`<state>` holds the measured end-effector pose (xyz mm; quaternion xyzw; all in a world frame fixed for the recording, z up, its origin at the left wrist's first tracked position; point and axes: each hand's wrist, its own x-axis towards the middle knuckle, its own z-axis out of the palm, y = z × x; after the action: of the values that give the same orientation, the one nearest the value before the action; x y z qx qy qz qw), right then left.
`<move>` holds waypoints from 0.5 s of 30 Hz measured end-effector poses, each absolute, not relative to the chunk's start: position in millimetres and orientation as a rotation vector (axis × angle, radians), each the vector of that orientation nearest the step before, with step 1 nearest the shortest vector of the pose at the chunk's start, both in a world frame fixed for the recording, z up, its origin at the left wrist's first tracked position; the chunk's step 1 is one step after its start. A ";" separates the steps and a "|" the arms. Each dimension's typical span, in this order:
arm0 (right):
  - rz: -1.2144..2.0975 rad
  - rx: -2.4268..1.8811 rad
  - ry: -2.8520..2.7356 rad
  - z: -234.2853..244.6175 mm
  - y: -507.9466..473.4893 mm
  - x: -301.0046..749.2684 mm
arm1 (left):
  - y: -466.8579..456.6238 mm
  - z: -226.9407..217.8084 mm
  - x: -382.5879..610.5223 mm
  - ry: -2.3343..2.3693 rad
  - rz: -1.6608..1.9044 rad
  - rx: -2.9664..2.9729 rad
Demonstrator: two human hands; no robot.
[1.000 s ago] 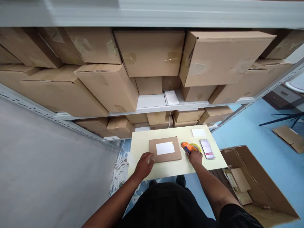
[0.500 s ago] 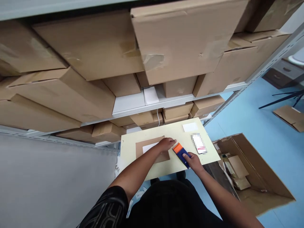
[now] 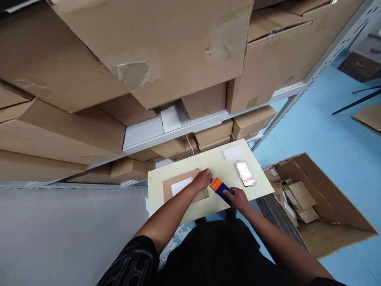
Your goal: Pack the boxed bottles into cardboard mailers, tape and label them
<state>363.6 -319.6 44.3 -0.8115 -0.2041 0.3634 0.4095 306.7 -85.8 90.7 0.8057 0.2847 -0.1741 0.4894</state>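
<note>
My right hand (image 3: 238, 198) grips a flat box, dark blue with an orange end (image 3: 223, 192), thumb on top, holding it at a slant over the board's front edge. My left hand (image 3: 203, 179) is closed just left of the orange end; what its fingers hold, if anything, I cannot make out. Beneath my left hand and forearm lies a flat brown cardboard piece (image 3: 168, 190), with a white paper (image 3: 180, 186) on it. Both rest on a pale yellow board (image 3: 185, 213). To the right lies a phone (image 3: 245, 174), its screen blurred out.
A white slip (image 3: 233, 153) lies at the board's back. Shelves (image 3: 143, 131) packed with cardboard boxes (image 3: 190, 43) rise in front, the upper ones overhanging. On the right stands a large open carton (image 3: 336, 190) with flat packages (image 3: 300, 194) inside. White scraps (image 3: 175, 248) lie on the floor.
The camera view has shifted, bringing the shelf boxes closer. My left hand's fingers have curled in near the orange end. My right hand still holds the box.
</note>
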 end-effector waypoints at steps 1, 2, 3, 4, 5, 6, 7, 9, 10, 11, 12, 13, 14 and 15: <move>0.900 -2.056 -0.512 44.6 -320.4 361.7 | -85.7 90.6 308.1 0.686 -0.445 1.913; 0.896 -2.057 -0.507 45.3 -321.3 359.8 | -85.7 90.8 308.9 0.677 -0.473 1.855; 0.896 -2.051 -0.501 46.3 -322.2 358.0 | -86.0 91.3 308.8 0.668 -0.504 1.788; 0.896 -2.042 -0.496 47.6 -322.9 356.5 | -86.6 91.9 308.0 0.659 -0.538 1.719; 0.895 -2.034 -0.493 49.0 -323.5 355.4 | -87.5 92.3 306.5 0.649 -0.571 1.654; 0.894 -2.026 -0.493 50.5 -323.9 354.6 | -88.7 92.7 304.5 0.645 -0.593 1.606; 0.890 -2.023 -0.496 51.9 -324.2 354.2 | -90.2 92.8 302.2 0.647 -0.598 1.583; 0.887 -2.021 -0.497 54.3 -324.8 353.9 | -93.3 93.0 297.3 0.668 -0.571 1.580; 0.886 -2.025 -0.496 55.3 -325.2 353.9 | -94.7 93.3 294.9 0.687 -0.541 1.596; 0.884 -2.030 -0.500 56.2 -325.6 354.0 | -95.9 93.9 292.6 0.705 -0.505 1.611; 0.881 -2.036 -0.505 57.1 -326.0 354.1 | -96.8 94.7 290.4 0.710 -0.479 1.612; 0.877 -2.042 -0.512 58.2 -326.3 354.1 | -97.5 95.8 288.2 0.705 -0.464 1.598; 0.874 -2.050 -0.521 59.5 -326.3 354.0 | -98.1 97.1 285.9 0.698 -0.447 1.574; 0.873 -2.058 -0.529 61.0 -325.9 354.0 | -98.4 98.2 283.4 0.694 -0.432 1.550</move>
<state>354.0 -325.9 61.0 -0.8172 -0.2099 0.3466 0.4098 283.4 -98.4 98.2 0.6795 0.3041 -0.1895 0.6402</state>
